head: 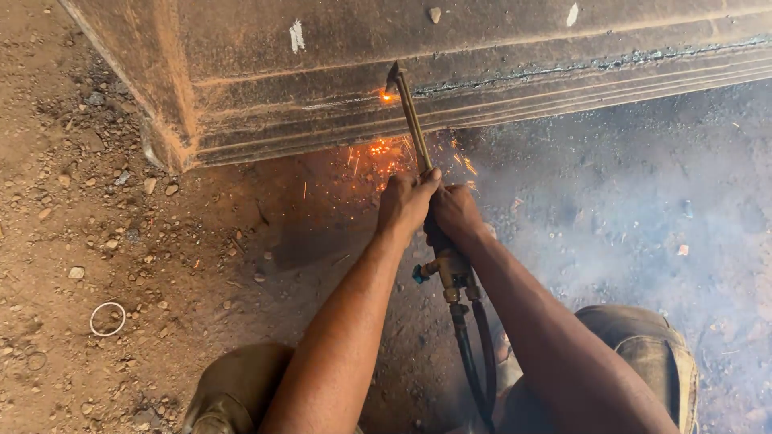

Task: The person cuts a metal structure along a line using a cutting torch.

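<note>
1. nearest: two knees in tan trousers [643, 354] at the bottom edge, w/ twin dark hoses [474, 362] running up btwn them from the near edge.
2. the hoses feed a brass valve block [450, 273] w/ a small blue-green knob on its left side; looks rigid and fairly heavy for its size, and the hoses prob drag on it.
3. right hand [454, 215] is clamped round the torch handle just above the valves; left hand [406, 201] is closed round the tube right beside it, touching the other hand. both grips sit at the near end, well back from the hot tip, which seems the sensible place to hold.
4. cutting torch [414, 120]: thin stiff brass tube slanting far-left, bent head at the far end. likely hot near the tip, so not for bare skin.
5. sparks [386, 157] scatter on the dirt ground [121, 241] just past the hands; grey smoke drifts right.
6. far: rusty steel beam [482, 72] spans the top; the tip meets its lower flange at a glowing orange spot [388, 97], w/ a rough cut line running right.
7. a wire ring [107, 318] lies near left. no containers in view.
</note>
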